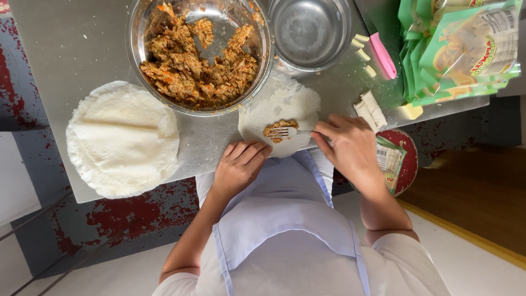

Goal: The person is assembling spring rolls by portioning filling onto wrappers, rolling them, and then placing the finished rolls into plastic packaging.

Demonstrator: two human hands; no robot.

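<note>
Here, worktop (pixel 71 44): one wrapper sheet (pixel 285 107) at its near edge, pinned by my left hand (pixel 238 167), fingers flat and open. Filling dab (pixel 280 129) on the sheet; fork (pixel 290 131) lies left-right, tines in it, handle pinched in my right hand (pixel 350 148), the nearer hand.

Kitchen: steel worktop (pixel 82 49), filling bowl (pixel 200 57)

Metal, dough and glossy plastic

The table (pixel 71 49) is dull brushed metal; both bowls (pixel 310 30) are shiny steel; the wrapper (pixel 279 104) looks thin, matt and floury; the fork (pixel 287 131) gleams; packets (pixel 466 49) are glossy plastic.
</note>
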